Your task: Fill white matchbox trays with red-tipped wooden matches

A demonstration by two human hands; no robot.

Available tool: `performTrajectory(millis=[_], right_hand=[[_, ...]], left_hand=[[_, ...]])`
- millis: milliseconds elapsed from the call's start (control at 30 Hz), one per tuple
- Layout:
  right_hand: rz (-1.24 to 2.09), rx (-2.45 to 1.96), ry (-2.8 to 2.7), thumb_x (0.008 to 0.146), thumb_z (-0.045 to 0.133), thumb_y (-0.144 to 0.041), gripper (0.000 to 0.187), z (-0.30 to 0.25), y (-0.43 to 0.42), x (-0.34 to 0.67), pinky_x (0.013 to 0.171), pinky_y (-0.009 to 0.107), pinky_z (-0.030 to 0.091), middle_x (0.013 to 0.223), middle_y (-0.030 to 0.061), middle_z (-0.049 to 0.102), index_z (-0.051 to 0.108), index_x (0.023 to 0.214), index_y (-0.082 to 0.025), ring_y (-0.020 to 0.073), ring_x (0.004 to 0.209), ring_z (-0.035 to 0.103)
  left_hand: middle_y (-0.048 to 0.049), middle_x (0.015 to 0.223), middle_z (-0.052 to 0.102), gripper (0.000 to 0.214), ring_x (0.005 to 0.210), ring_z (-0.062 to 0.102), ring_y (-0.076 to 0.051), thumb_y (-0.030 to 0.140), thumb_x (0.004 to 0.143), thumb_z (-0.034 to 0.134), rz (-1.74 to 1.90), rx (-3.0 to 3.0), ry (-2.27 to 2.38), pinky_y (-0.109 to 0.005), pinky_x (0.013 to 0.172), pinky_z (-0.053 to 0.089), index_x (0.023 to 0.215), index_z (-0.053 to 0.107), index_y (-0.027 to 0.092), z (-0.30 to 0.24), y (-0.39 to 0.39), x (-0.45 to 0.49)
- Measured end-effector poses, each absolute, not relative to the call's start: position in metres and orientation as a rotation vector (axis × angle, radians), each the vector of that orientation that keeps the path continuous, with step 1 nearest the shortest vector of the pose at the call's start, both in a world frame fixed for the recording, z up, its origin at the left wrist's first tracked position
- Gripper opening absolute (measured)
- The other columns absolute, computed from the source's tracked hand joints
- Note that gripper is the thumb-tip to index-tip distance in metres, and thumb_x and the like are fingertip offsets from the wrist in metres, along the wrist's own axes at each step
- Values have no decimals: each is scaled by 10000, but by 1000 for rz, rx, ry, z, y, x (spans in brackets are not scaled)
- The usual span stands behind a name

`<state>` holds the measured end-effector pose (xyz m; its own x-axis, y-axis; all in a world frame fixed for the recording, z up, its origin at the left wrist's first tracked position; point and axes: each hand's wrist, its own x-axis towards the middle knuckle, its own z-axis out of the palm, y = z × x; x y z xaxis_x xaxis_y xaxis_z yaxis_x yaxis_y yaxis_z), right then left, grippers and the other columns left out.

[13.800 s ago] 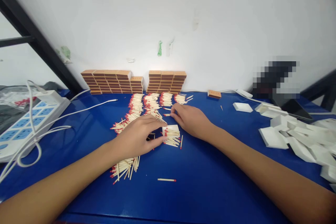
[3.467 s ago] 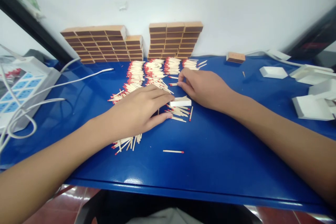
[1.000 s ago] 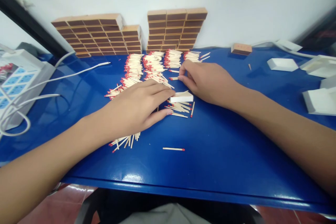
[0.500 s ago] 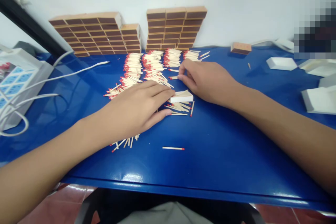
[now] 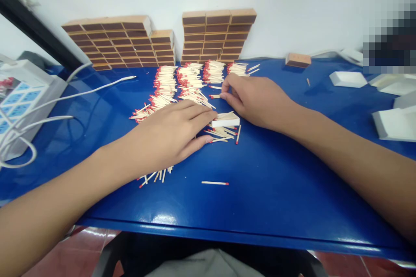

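Observation:
My left hand (image 5: 177,132) lies with its fingers stretched out over loose matches. Its index fingertip meets the left end of a small white matchbox tray (image 5: 225,121) with a few matches in it, and the thumb is apart, by matches (image 5: 224,134) in front of the tray. Beyond the tray, my right hand (image 5: 256,97) pinches a red-tipped match (image 5: 215,96) between thumb and index finger, close to the blue table. Red-headed matches (image 5: 165,80) lie in several bunches to the left and behind the hands. A single match (image 5: 215,183) lies nearer me.
Stacked brown matchboxes (image 5: 120,39) stand against the wall, with another stack (image 5: 216,34) beside them. One matchbox (image 5: 298,59) lies apart. White trays (image 5: 348,79) are at the right. A power strip (image 5: 19,99) with white cables sits at the left.
Both hands stay almost still. A match beside my left thumb has tilted slightly, its right end now farther from me.

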<state>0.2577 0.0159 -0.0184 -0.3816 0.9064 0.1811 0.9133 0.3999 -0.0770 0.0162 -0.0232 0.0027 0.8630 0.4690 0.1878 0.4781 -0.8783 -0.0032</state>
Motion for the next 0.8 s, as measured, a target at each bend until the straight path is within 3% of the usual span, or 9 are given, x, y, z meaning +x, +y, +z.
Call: performTrajectory(millis=[800], right_hand=[[-49, -1582, -2452, 1021, 436, -360, 273, -20, 16, 259, 646, 328, 331, 991, 105, 750, 614, 1142, -193, 252, 806, 647]], left_hand=[[-127, 1381, 662, 452, 1262, 627, -289, 414, 1061, 499, -286, -3023, -778, -474, 1109, 517, 1410, 592, 142, 3, -21, 16]])
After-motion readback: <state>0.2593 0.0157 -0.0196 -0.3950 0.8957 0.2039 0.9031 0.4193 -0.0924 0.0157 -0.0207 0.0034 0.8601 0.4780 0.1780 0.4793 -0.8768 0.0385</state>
